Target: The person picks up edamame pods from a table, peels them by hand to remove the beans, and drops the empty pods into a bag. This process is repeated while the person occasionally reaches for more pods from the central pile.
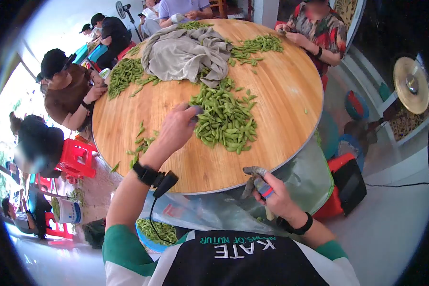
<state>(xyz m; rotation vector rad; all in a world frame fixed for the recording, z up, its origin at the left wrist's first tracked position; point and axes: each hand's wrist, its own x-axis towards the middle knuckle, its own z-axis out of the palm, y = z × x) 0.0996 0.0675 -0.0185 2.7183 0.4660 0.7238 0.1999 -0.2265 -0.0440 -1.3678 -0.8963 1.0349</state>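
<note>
My left hand reaches over the round wooden table. Its bent fingers, one with a dark tip, touch the left edge of a large pile of green pods; what they pinch, if anything, is hidden. Just off the table's near edge is my right hand, with grey coverings on its fingertips. It is closed round a small blue and red thing that I cannot make out. Beyond the pile lies a crumpled grey cloth, partly over pods.
More pods lie at the left, with others at the back right. People sit round the table. Clear plastic sheeting hangs at the near edge. Below are a tub of pods, red stools and a fan.
</note>
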